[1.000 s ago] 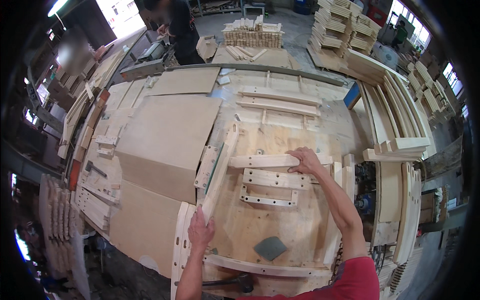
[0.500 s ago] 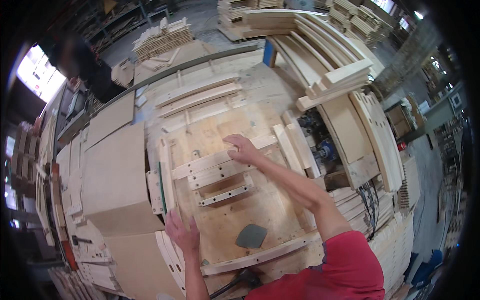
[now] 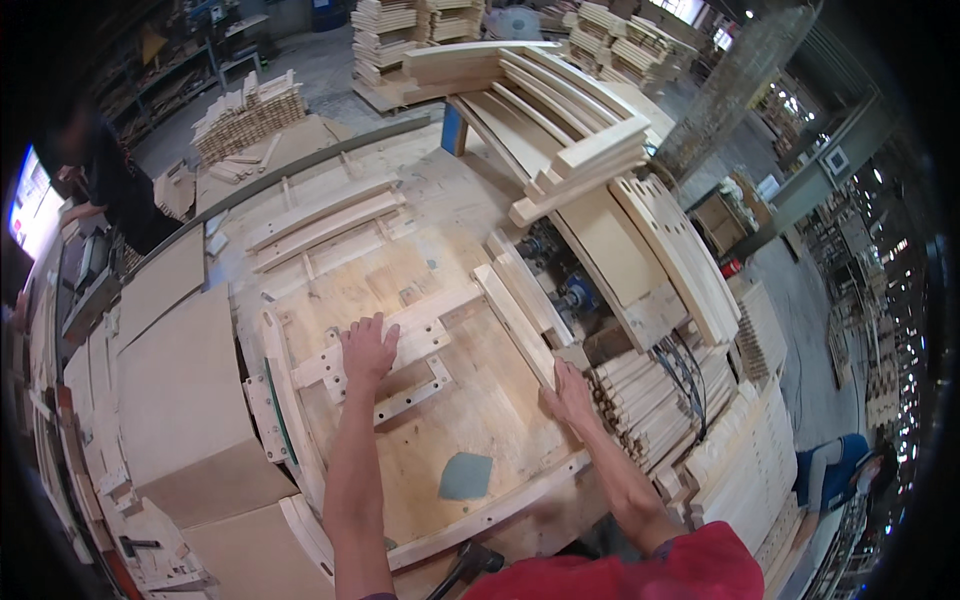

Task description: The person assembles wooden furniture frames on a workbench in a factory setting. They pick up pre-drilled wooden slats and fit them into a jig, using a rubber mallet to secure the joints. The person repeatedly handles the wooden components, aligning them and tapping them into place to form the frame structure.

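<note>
A pale wooden crosspiece (image 3: pixel 460 303) with a drilled block fixed along it lies across the plywood work board (image 3: pixel 420 450). My left hand (image 3: pixel 368 352) rests on this crosspiece near its left part, fingers stretched out over the wood. At the right side of the board, my right hand (image 3: pixel 570 395) grips the near end of a straight wooden rail (image 3: pixel 512 325). The rail's far end meets the right end of the crosspiece. A curved wooden piece (image 3: pixel 290 390) runs along the board's left side, and a slotted strip (image 3: pixel 500 515) lies along the near edge.
A dark-headed mallet (image 3: pixel 470 562) lies by the near edge. A grey-green patch (image 3: pixel 466 476) is on the board. Cardboard (image 3: pixel 190 390) covers the left side. Stacked wooden parts (image 3: pixel 590 150) stand at the far right. Two people are present, one far left (image 3: pixel 125 190), one far right (image 3: pixel 835 470).
My left hand has moved from the board's left edge up onto the crosspiece. My right hand has left the crosspiece and taken hold of the right rail. The view has shifted right.
</note>
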Demonstrator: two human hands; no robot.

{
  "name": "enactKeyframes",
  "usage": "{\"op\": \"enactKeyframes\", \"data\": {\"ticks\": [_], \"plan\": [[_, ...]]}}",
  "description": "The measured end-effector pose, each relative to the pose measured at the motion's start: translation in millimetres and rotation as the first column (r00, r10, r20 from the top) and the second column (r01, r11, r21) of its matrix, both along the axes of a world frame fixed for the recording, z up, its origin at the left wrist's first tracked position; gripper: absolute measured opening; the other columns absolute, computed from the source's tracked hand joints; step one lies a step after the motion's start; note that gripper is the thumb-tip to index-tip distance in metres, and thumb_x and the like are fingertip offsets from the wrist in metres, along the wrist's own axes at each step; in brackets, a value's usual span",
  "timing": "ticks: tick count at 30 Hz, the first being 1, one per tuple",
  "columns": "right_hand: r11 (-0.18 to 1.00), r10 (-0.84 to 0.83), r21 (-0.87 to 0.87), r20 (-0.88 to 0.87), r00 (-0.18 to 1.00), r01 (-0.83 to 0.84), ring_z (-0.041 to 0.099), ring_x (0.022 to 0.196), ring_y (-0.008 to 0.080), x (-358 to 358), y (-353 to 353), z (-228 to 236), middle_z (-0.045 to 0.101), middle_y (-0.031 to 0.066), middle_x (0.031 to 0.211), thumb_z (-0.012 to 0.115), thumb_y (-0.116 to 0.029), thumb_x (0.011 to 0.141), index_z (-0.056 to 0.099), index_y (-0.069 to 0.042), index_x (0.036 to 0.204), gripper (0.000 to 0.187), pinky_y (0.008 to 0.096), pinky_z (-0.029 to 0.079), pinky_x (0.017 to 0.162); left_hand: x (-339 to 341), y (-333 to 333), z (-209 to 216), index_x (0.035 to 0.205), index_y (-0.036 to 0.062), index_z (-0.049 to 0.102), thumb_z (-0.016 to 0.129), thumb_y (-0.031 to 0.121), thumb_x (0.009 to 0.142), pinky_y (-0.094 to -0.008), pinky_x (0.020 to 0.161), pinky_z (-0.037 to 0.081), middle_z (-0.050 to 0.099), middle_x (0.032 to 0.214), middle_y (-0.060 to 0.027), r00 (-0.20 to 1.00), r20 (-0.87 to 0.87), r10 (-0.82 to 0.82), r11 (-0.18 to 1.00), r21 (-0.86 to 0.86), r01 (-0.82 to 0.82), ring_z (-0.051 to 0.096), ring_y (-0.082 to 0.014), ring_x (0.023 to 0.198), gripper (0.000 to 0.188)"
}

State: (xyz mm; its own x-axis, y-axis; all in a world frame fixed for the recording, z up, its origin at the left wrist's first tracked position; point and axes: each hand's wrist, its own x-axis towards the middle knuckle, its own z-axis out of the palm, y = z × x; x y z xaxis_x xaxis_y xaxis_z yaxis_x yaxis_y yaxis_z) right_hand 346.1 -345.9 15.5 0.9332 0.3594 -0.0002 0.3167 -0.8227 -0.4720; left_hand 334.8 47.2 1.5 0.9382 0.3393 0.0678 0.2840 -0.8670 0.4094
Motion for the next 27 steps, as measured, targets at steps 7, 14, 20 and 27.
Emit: {"op": "enactKeyframes", "data": {"ticks": [7, 14, 20, 27], "plan": [[0.998, -0.042, 0.042, 0.091, 0.995, 0.038, 0.053, 0.116, 0.0434, -18, -14, -14, 0.057, 0.0262, 0.122, 0.068, -0.019, 0.078, 0.046, 0.001, 0.138, 0.066, 0.0495, 0.045, 0.099, 0, -4, -12, 0.127, 0.0069, 0.062, 0.054, 0.045, 0.098, -0.0509, 0.104, 0.037, 0.065, 0.122, -0.0161, 1.000, 0.015, -0.009, 0.994, 0.110, 0.007, 0.057, -0.0349, 0.117, 0.049], [0.989, -0.097, 0.128, 0.224, 0.970, 0.069, 0.053, 0.121, 0.0413, -30, -5, -6, 0.057, 0.0250, 0.130, 0.066, -0.019, 0.086, 0.048, 0.000, 0.139, 0.058, 0.0493, 0.042, 0.103, -10, -20, 7, 0.120, 0.0043, 0.066, 0.059, 0.040, 0.095, -0.0549, 0.103, 0.039, 0.066, 0.123, -0.0167, 0.983, 0.175, -0.049, 0.981, 0.195, 0.014, 0.057, -0.0369, 0.118, 0.044], [0.923, -0.126, 0.385, 0.316, 0.940, -0.005, 0.058, 0.112, 0.0383, -135, -11, 0, 0.061, 0.0190, 0.122, 0.068, -0.023, 0.090, 0.057, -0.005, 0.133, 0.048, 0.0484, 0.046, 0.097, -17, -162, -3, 0.096, 0.0047, 0.072, 0.060, 0.015, 0.094, -0.0446, 0.086, 0.052, 0.070, 0.100, -0.0182, 0.915, 0.252, -0.317, 0.922, -0.144, 0.359, 0.065, -0.0369, 0.098, 0.016], [0.834, -0.162, 0.536, 0.015, 0.987, 0.128, 0.066, 0.094, 0.0330, -197, -76, 29, 0.069, 0.0134, 0.101, 0.065, -0.018, 0.095, 0.068, -0.005, 0.114, 0.024, 0.0399, 0.055, 0.081, 29, -377, 40, 0.103, -0.0002, 0.066, 0.063, 0.024, 0.093, -0.0495, 0.078, 0.056, 0.069, 0.107, -0.0212, 0.809, -0.084, -0.581, 0.813, -0.098, 0.574, 0.069, -0.0401, 0.095, 0.026]]}}
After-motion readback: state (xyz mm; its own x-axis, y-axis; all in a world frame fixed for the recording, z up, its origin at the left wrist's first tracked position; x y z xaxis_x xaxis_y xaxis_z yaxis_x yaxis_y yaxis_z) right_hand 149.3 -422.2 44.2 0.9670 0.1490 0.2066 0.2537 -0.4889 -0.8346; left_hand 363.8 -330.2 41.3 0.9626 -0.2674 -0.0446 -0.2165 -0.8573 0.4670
